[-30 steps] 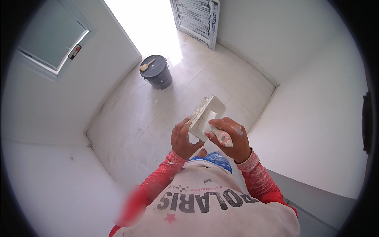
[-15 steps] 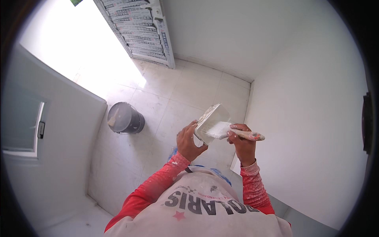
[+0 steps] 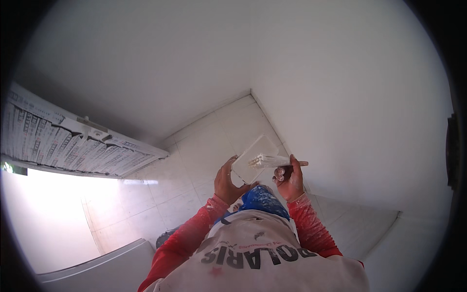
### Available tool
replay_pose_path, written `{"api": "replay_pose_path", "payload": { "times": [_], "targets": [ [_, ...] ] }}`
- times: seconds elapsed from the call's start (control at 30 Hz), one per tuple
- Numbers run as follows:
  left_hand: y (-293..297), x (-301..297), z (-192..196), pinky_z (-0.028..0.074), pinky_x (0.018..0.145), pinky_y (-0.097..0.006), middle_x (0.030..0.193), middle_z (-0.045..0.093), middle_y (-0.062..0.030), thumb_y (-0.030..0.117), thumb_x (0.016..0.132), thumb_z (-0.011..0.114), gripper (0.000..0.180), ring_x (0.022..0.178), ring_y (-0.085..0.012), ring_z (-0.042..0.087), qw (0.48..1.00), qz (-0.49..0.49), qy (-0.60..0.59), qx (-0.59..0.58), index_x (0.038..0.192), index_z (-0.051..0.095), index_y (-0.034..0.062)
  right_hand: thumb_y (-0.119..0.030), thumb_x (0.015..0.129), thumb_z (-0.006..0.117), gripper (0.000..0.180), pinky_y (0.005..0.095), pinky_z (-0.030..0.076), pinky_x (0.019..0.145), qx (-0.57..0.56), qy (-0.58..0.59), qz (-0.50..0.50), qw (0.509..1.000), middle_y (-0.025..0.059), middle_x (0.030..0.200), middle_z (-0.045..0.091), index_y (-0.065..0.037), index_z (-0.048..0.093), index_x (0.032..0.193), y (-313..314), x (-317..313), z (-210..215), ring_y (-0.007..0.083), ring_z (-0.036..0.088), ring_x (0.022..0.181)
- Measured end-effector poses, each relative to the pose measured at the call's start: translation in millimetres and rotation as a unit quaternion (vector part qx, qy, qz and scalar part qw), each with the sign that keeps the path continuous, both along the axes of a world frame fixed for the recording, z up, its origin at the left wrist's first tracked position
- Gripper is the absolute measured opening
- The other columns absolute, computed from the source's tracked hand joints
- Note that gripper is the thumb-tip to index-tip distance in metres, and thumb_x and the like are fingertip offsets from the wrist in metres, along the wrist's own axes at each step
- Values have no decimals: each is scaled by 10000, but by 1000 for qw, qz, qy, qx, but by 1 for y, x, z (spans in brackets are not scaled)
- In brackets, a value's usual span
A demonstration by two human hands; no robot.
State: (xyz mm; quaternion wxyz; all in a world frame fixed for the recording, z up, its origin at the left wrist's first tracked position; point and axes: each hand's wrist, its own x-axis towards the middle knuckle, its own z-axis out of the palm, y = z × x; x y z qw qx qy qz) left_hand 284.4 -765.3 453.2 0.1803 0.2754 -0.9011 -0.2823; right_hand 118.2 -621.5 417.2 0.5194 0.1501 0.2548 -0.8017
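Observation:
My left hand [image 3: 227, 181] grips the near left edge of a white rectangular paint tray [image 3: 259, 145], its thumb along the rim. In my right hand [image 3: 290, 181] is a paintbrush [image 3: 275, 161], fingers closed around its handle. The brush lies nearly level, with its white, paint-coated bristles pointing left over the tray. Whether the bristles touch the tray's inside, I cannot tell. Both red sleeves are spattered with white.
White walls meet in a corner [image 3: 251, 91] ahead. A door covered in printed protective film [image 3: 73, 141] stands at left beside a bright opening. Light floor tiles [image 3: 194, 155] lie below. A dark bucket [image 3: 167, 235] is partly hidden by my left arm.
My view has turned right toward the wall corner, so door and bucket sit farther left and lower. The brush has turned in my right hand, its bristles now pointing more levelly left.

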Motion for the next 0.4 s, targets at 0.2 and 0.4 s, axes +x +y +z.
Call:
{"api": "replay_pose_path", "payload": {
  "times": [0.2,0.4],
  "targets": [
    [-28,-60,-42,459,990,-398,1315,546,-165,231,664,853,877,1175,-313,560,987,-71,-73,121,1394,413,22,-512,986,497,425,283,399,482,-58,-81,-123,987,-34,527,471,-160,601,772,-4,-32,-45,107,473,462],
    [-79,-123,-101,431,1027,-364,1336,460,-171,186,701,846,864,1204,-263,526,932,-274,-203,125,1393,363,1,-523,952,549,401,296,420,487,-129,-153,-255,946,-17,588,576,-136,609,865,18,-36,-76,106,498,439]
  ]
}}
